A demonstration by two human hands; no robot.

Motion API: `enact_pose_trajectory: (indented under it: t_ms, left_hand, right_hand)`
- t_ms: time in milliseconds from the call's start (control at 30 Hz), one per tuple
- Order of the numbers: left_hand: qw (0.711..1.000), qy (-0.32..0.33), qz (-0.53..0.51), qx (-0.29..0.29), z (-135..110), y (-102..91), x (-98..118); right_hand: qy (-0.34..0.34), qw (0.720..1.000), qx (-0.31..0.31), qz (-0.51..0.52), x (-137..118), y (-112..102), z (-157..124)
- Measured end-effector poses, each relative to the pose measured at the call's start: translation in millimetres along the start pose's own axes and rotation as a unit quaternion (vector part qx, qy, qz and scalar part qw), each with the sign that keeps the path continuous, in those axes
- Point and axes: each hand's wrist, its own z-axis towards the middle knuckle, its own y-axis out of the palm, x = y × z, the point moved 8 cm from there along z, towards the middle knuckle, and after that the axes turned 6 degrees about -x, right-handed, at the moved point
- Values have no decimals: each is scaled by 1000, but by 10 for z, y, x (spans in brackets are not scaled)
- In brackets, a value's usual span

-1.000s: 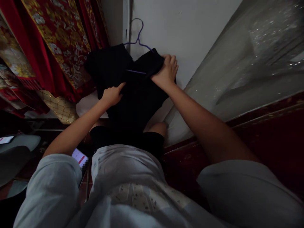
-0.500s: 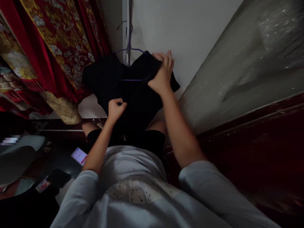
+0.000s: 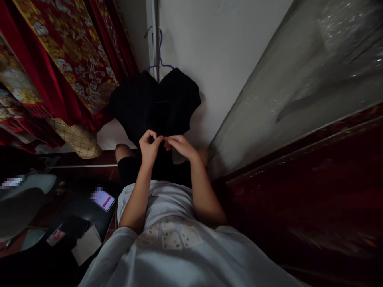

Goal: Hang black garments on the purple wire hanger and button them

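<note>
A black short-sleeved shirt [image 3: 183, 93] hangs by a purple hanger [image 3: 160, 50], its front parted so that part of the hanger's lower bar shows. At the front edge, midway down the shirt, my left hand [image 3: 149, 146] is closed in a pinch on the cloth. My right hand [image 3: 182, 146] meets it from the other side, thumb and fingers pinched together on the same dark front. The fingertips of both hands nearly touch. Details of the cloth between them, such as any button, are lost in the dark.
Red and gold embroidered curtains [image 3: 74, 52] hang at the left. A lit phone [image 3: 104, 200] and papers [image 3: 86, 244] lie on a dark surface at lower left. On the right stands a large plastic-wrapped panel [image 3: 269, 91] above a dark red surface [image 3: 314, 187].
My right hand has left the shirt's shoulder and come down to my left hand at the front edge. The shirt's right side has dropped back, and my left hand has shifted slightly right.
</note>
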Motion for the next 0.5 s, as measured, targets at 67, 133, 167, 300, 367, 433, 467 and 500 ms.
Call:
enact_pose_trajectory:
  t_ms: [67,133,167,300,367,433,467,500]
  left_hand:
    - [1000,-8,-8,-5,-11,34,43]
    - [1000,-10,-16,-13,-18,61,97]
    - [999,-4,-27,-18,-20,71,131]
    - [996,32,-80,-28,-21,75,235]
    - [995,40,-90,-24,-18,63,247]
    - [993,49,-103,-23,-11,59,248]
    - [992,55,-110,-22,-7,53,243]
    - [992,61,-112,-18,-3,39,234]
  right_hand:
    - [8,1000,-16,13,-22,67,-38]
    - [2,1000,11,19,-52,69,-70]
    - [-3,999,26,19,-69,54,-84]
    - [-1,1000,19,8,-130,22,-143]
    - [-6,1000,9,2,-190,7,-195]
    - [-14,1000,8,-8,-264,-12,-261]
    - [-16,1000,6,-17,-300,-18,-295]
    - [-17,999,6,-28,-333,-25,-326]
